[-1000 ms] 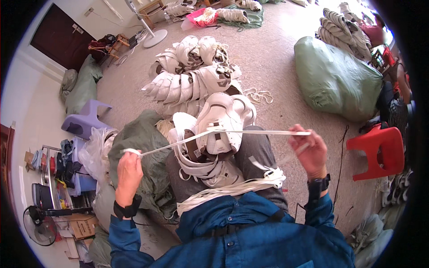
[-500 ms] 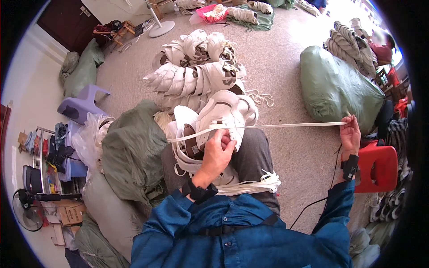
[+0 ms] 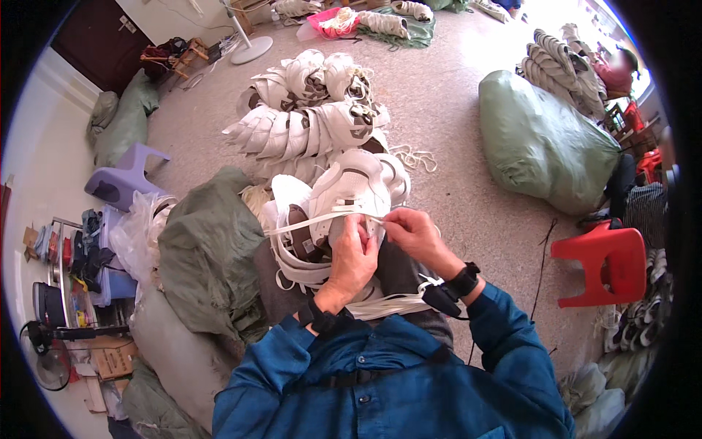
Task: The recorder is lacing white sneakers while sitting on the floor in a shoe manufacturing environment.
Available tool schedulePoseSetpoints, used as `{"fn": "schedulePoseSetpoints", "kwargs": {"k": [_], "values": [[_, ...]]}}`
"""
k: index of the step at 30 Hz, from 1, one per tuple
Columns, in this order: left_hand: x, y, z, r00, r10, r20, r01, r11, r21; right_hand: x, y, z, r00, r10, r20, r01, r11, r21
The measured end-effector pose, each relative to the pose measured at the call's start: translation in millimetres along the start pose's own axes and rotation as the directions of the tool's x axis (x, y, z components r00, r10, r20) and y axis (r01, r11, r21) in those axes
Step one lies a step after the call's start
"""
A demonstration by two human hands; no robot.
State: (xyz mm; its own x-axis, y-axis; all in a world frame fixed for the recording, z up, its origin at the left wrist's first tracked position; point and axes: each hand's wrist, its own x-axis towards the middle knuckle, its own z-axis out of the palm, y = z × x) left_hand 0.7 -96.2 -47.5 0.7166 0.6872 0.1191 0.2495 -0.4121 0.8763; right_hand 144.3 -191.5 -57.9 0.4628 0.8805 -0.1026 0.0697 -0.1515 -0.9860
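On my lap rests a pile of white shoe uppers, with a flat white shoelace drawn across the front one. My left hand is closed at this upper's eyelet edge, its thumb and fingertips pinching the edge. Close on its right, my right hand pinches the lace beside the eyelets. The exact spot under the fingertips is partly hidden. A bundle of white laces lies across my lap, below my hands and partly behind my right wrist.
Rows of stacked white uppers lie on the floor ahead. A dark green sack sits at my left, a large green sack at the right. A red stool and a purple stool stand either side. Another person is far right.
My right hand has come in from far right to the upper beside my left hand, and the long stretched lace is no longer pulled out sideways. The left hand stays at the upper.
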Motion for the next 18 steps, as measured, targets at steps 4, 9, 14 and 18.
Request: {"fn": "schedulePoseSetpoints", "kwargs": {"k": [4,9,14,18], "values": [[-1,-2,-4,1.000,0.008,0.016,-0.008,1.000,0.015,2,0,10,0.988,-0.137,-0.074,0.128,0.985,-0.118],[-1,2,-10,0.997,-0.005,0.076,0.002,0.999,0.041,-1,-16,4,0.999,-0.043,-0.012,0.039,0.963,-0.266],[-1,-1,-6,0.992,0.022,0.122,-0.031,0.997,0.071,3,-21,-3,0.997,-0.073,0.014,0.073,0.939,-0.335],[-2,1,-6,0.982,0.153,0.110,-0.164,0.982,0.097,1,-38,15,0.939,-0.309,0.153,0.300,0.515,-0.803]]}}
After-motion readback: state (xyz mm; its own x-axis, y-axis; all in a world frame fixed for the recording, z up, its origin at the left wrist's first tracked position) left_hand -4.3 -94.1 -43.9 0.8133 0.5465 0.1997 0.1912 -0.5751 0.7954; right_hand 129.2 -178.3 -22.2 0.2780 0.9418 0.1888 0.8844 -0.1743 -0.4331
